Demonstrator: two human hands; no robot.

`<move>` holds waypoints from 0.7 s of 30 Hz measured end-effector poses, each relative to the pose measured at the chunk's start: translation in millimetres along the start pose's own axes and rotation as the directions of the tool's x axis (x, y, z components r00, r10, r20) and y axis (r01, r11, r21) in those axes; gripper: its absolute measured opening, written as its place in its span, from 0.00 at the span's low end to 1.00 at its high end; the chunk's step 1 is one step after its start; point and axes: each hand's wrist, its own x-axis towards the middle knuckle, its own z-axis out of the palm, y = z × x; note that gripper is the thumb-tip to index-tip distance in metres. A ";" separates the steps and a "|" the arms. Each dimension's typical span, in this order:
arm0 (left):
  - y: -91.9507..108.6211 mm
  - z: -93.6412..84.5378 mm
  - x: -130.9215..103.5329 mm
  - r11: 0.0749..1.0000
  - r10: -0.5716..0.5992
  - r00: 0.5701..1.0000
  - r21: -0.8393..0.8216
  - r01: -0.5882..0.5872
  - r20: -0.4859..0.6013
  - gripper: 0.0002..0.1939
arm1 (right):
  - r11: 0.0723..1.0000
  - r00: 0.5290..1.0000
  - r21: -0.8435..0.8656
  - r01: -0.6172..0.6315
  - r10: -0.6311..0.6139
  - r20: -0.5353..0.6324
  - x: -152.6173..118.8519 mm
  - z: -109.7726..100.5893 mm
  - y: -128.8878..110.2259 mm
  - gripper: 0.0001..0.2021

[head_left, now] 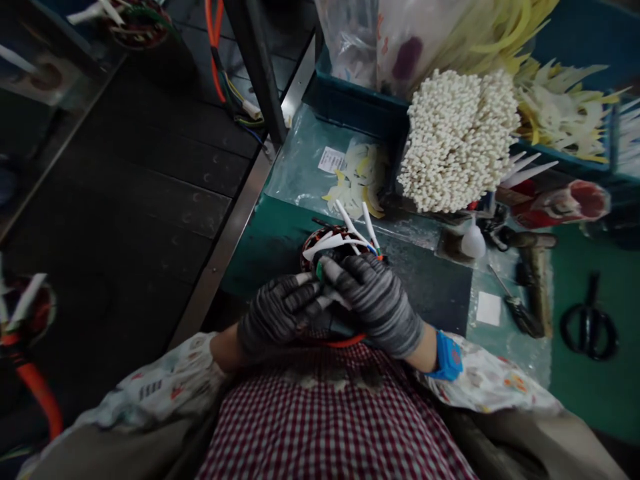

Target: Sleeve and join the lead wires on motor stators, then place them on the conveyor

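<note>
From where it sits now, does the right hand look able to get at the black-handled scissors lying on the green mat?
Probably yes. The gloved right hand is on the round wound coil part; the black-handled scissors lie in the open to its right, with only a screwdriver and wooden-handled tool between.

Factory assembly bench, conveyor belt (150, 160), bundled sleeving (457, 140), scissors (589, 327)

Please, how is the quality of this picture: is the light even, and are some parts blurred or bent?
Head view: the light is uneven, bright on the white bundle and dim over the dark conveyor at the left. Edges bend from a wide lens. The left hand and right hand, on the wound part, look slightly soft, and the scissors lie in shadow.
</note>
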 end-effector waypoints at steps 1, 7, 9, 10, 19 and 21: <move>-7.1 -4.0 -1.5 0.993 -0.013 1.000 -0.118 0.014 0.014 0.18 | 0.997 1.000 -0.077 0.017 -0.016 0.009 1.4 2.3 -2.9 0.19; -55.9 -18.5 13.8 0.684 -0.398 0.914 -0.637 0.355 0.081 0.17 | 0.952 0.991 -0.280 0.121 -0.101 0.085 10.1 -3.0 -3.7 0.16; -72.2 -11.2 28.8 0.598 -0.529 0.825 -0.602 0.530 0.200 0.29 | 0.960 0.991 -0.248 0.128 -0.116 0.065 10.5 -5.6 0.3 0.15; -78.2 -6.2 36.7 0.562 -0.499 0.803 -0.583 0.586 0.327 0.38 | 0.965 0.991 -0.227 0.131 -0.122 0.052 9.0 -5.9 1.9 0.15; -43.3 -5.8 58.0 0.650 -0.048 0.899 -0.669 0.359 0.436 0.51 | 0.996 0.967 -0.086 0.019 -0.040 -0.251 -48.7 21.2 -13.1 0.14; -37.5 -9.7 56.0 0.695 -0.055 0.902 -0.632 0.342 0.428 0.52 | 0.998 0.962 -0.065 -0.004 -0.014 -0.271 -57.7 25.3 -15.6 0.15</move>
